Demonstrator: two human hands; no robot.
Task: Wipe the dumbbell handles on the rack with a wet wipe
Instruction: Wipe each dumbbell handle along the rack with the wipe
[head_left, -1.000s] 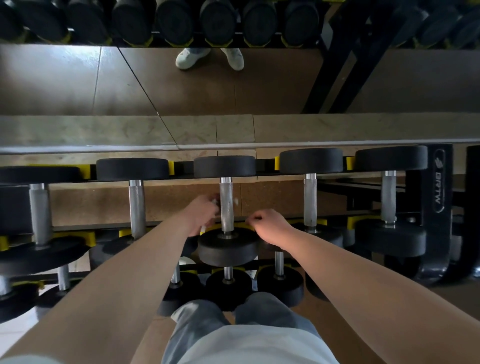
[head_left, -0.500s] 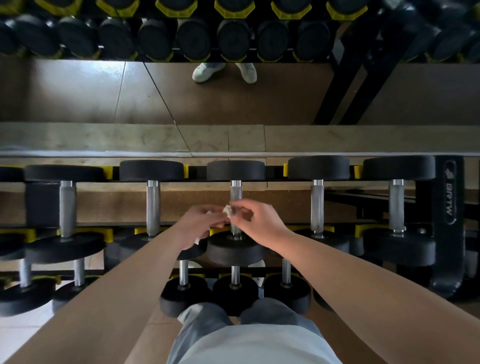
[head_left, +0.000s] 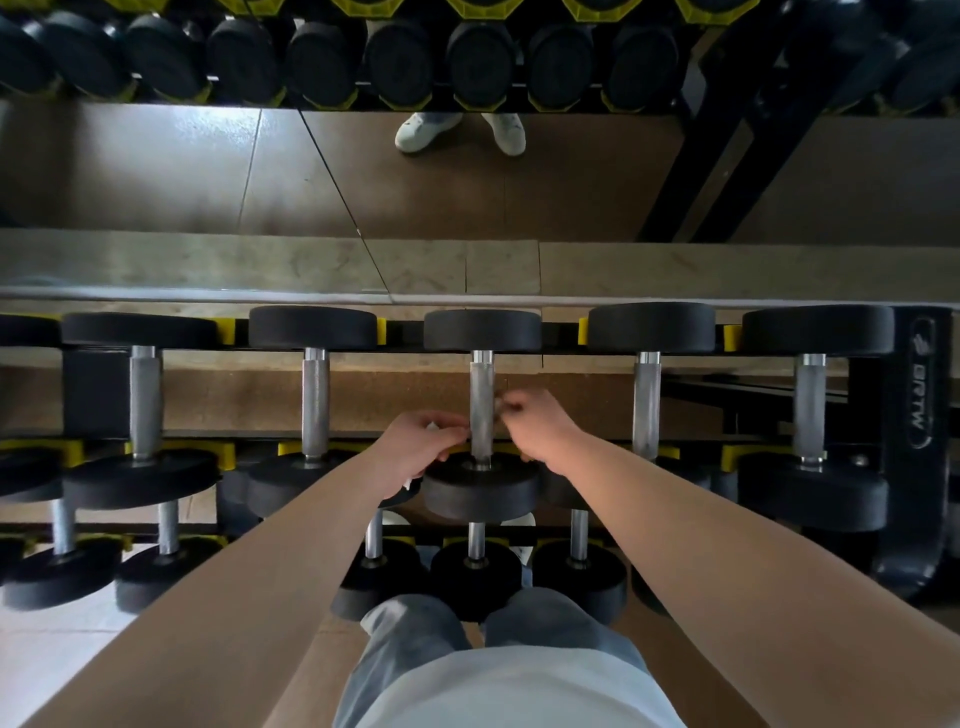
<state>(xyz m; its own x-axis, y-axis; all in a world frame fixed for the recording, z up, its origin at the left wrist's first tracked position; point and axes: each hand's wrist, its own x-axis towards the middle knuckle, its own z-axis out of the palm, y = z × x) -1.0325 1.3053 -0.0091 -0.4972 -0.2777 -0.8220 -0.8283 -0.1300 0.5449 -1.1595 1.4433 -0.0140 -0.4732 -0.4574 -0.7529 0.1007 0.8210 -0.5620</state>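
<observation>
- Two hands worked at one bar: your left hand (head_left: 421, 449) and your right hand (head_left: 543, 428) flanked the knurled silver steel handle (head_left: 481, 400) of the black round-headed dumbbell (head_left: 480, 493).
- That dumbbell lay in the middle of the top row of the black and yellow steel rack (head_left: 914, 415).
- Your left hand was curled round a crumpled white wet wipe (head_left: 431, 427), held against the handle's left side near its nearer end.
- Your right hand's fingers were curled just beside the handle's right side. Whether they pinched an end of the wipe could not be told.
- Recommendation: wrap the wipe fully round the bar, draw it along the whole knurled length, and twist so the underside is covered too.
- The handle's long axis ran straight away from you, one head towards your knees and the other towards the far rail, parallel with the neighbouring handles (head_left: 315, 405).
</observation>
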